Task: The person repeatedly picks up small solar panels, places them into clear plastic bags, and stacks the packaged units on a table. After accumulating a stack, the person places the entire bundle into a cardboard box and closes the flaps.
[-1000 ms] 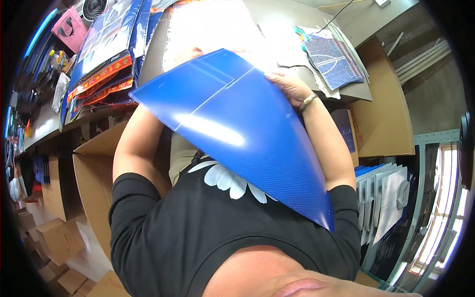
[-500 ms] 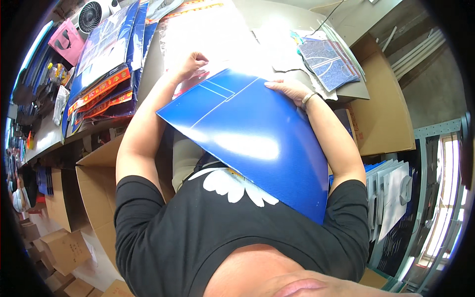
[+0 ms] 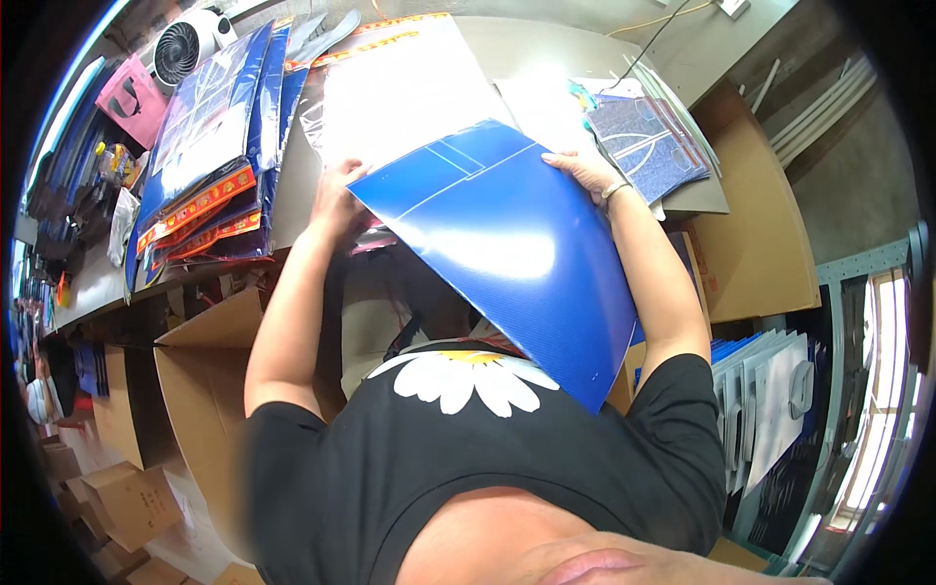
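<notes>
A large glossy blue sheet with thin white lines near its far edge is held tilted in front of my body, its near corner at my shirt. My right hand pinches its far right corner, thumb on top. At the left corner of the sheet, my left hand is closed with its fingertips at the edge. Beyond the sheet, a white panel in a clear plastic bag with an orange printed strip lies on the table. Something pinkish in clear plastic shows under the sheet's left side.
Bagged blue sheets with red-orange strips are piled on the left of the table, near a white fan and a pink bag. Denim-patterned pieces lie at right. Open cardboard boxes and hanging white folders flank me.
My left hand has come back from the plastic bag to the sheet's left corner. The blue sheet has shifted slightly right and away from my body.
</notes>
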Motion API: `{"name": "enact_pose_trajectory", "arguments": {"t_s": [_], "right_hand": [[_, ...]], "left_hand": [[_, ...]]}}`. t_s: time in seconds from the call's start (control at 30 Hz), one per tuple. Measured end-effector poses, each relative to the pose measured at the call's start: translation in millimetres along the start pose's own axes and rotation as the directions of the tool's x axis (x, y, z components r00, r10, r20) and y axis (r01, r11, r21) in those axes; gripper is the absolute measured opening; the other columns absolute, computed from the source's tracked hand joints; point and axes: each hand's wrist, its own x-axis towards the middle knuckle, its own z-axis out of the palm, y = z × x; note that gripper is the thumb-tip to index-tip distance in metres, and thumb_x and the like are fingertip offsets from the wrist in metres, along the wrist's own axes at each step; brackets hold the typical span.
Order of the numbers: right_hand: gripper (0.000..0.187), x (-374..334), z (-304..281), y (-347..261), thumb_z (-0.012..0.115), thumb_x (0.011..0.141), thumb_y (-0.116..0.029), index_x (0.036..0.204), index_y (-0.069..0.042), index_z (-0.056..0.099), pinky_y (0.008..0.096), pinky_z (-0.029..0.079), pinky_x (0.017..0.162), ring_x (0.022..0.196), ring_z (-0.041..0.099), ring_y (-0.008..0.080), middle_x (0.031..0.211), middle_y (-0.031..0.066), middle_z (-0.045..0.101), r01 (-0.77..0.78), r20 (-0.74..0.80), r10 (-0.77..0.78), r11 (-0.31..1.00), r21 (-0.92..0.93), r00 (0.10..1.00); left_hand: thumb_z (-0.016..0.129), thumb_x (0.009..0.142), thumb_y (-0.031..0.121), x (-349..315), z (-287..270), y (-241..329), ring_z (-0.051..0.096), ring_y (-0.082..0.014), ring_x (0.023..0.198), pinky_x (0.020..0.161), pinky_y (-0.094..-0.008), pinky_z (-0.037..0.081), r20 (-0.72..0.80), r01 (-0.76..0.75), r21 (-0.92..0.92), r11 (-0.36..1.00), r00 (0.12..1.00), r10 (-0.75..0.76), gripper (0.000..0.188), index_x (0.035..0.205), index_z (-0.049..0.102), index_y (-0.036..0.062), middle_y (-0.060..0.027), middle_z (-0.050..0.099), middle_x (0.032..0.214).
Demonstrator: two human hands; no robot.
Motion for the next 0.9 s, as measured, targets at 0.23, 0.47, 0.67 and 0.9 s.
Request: {"name": "enact_pose_trajectory", "arguments": {"t_s": [0.23, 0.47, 0.67, 0.9], "right_hand": [[0.058, -10, 42, -25, 0.071, 0.079, -0.04, 0.12, -0.001, 0.059, 0.038, 0.047, 0.092, 0.105, 0.06, 0.0326, 0.112, 0.0208, 0.063, 0.108, -0.079, -0.391, 0.435, -0.894, 0.917], [0.075, -83, 172, -74, 0.062, 0.08, -0.053, 0.139, -0.01, 0.045, 0.046, 0.025, 0.112, 0.131, 0.036, 0.0418, 0.14, 0.0288, 0.038, 0.656, 0.463, -0.527, 0.267, -0.706, 0.712], [0.063, -70, 188, -67, 0.06, 0.078, -0.017, 0.139, -0.021, 0.046, 0.0428, 0.045, 0.095, 0.117, 0.049, 0.0379, 0.141, 0.0259, 0.037, 0.624, 0.456, -0.571, 0.13, -0.771, 0.683], [0.057, -65, 201, -69, 0.054, 0.08, -0.008, 0.135, -0.023, 0.05, 0.0354, 0.056, 0.067, 0.085, 0.063, 0.0278, 0.126, 0.0209, 0.051, 0.479, 0.372, -0.613, 0.012, -0.878, 0.697]], "left_hand": [[0.06, 0.089, 0.021, -27, -2, 17, 0.063, -0.0203, 0.055, 0.056, -0.0343, 0.049, -0.109, 0.513, -0.367, 0.776, 0.804, -0.584, 0.017, 0.095, 0.07, 0.0085, -0.0074, 0.062, 0.058], [0.045, 0.098, 0.013, -9, -23, 81, 0.058, -0.0086, 0.078, 0.066, -0.0229, 0.047, 0.181, 0.287, -0.957, 0.034, 0.687, -0.704, 0.034, 0.129, 0.052, 0.0009, -0.0049, 0.063, 0.091], [0.044, 0.094, -0.004, -16, -21, 51, 0.055, -0.0079, 0.076, 0.073, -0.0228, 0.048, -0.116, 0.168, -0.86, 0.481, 0.856, -0.505, 0.066, 0.15, 0.011, 0.0027, -0.0042, 0.06, 0.094], [0.048, 0.092, -0.004, -15, -32, 59, 0.057, -0.0096, 0.068, 0.073, -0.0268, 0.05, -0.294, 0.14, -0.653, 0.744, 0.859, -0.42, 0.071, 0.151, 0.01, 0.0052, -0.0024, 0.058, 0.076]]}}
